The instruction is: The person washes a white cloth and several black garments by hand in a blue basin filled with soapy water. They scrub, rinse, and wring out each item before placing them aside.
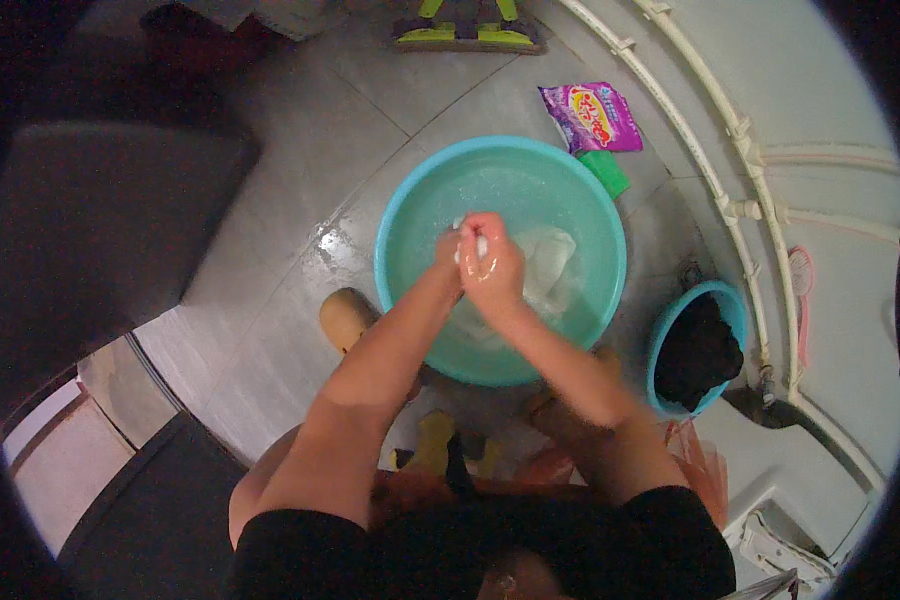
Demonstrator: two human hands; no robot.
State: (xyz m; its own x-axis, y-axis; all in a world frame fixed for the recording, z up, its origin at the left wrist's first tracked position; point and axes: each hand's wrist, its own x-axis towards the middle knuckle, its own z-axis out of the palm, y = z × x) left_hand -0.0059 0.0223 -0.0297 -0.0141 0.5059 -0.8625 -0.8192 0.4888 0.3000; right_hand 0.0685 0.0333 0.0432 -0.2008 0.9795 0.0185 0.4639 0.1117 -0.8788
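Note:
Over a turquoise basin (382,255) of water, my two hands are pressed together around a bunched white cloth (481,246). My right hand (494,268) is wet and closed, its fingers curled over the cloth. Partly behind it, my left hand (449,252) is closed against the same bunch; some of its fingers are hidden. Just right of my hands, a pale, thin cloth (552,258) lies spread in the water. Whether it is joined to the bunch in my hands, I cannot tell.
A purple packet (595,117) and a green block (605,173) lie beyond the basin's right rim. A small blue tub (738,310) holds dark cloth (698,355). White pipes (715,180) run along the right wall. A yellow-green mop head (470,38) is at the back.

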